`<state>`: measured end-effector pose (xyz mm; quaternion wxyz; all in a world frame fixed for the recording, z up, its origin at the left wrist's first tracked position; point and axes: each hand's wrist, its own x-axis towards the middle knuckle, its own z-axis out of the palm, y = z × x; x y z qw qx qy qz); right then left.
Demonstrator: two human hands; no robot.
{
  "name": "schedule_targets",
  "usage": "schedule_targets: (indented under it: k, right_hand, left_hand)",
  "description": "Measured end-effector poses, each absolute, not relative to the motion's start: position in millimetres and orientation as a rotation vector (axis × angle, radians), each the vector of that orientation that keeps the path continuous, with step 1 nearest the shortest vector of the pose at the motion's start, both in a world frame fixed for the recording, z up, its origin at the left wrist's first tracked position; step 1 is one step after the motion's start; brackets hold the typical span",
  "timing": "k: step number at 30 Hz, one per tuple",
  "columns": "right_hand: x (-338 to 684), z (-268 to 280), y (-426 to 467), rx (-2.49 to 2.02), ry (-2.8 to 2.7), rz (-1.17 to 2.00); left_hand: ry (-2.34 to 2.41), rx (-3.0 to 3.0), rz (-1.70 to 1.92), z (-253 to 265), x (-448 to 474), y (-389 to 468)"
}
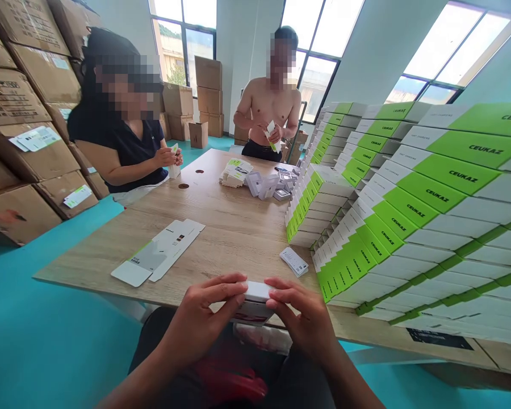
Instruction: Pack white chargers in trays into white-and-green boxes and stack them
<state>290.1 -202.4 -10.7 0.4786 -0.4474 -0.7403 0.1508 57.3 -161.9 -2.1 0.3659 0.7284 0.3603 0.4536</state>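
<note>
I hold the small white box [255,295] between both hands — left hand [200,324] and right hand [309,324] clamped on its opposite ends, fingertips on top. Its long axis runs hand to hand, at the near desk [234,227] edge, both hands equally near.

Legible text: "CEUKAZ" in dark capitals on the green panels of the stacked white-and-green boxes [430,193], repeated box after box across the stacks at right. Small grey line on the white panel of one upper box [423,136] appears to read "FAST CHARGING"; uncertain. Print on the cardboard cartons' labels [36,138] and the flat unfolded carton [159,250] too small to read.
</note>
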Motion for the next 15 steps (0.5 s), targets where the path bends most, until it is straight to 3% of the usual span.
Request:
schedule_targets:
  k: [5,10,15]
  right_hand:
    - [306.5,-14.2,-199.0,-0.944,-2.068,0.163]
    - [302.6,-18.0,-202.8,-0.995,-2.061,0.208]
    - [295.8,2.2,-210.9,-1.14,-1.915,0.111]
  left_hand:
    - [0.747,2.142,1.242,-16.3,46.2,-152.3]
    - [0.488,2.484,1.306,-41.2,37.7,-139.3]
    - [0.679,2.463,1.338,-47.2,47.8,-141.9]
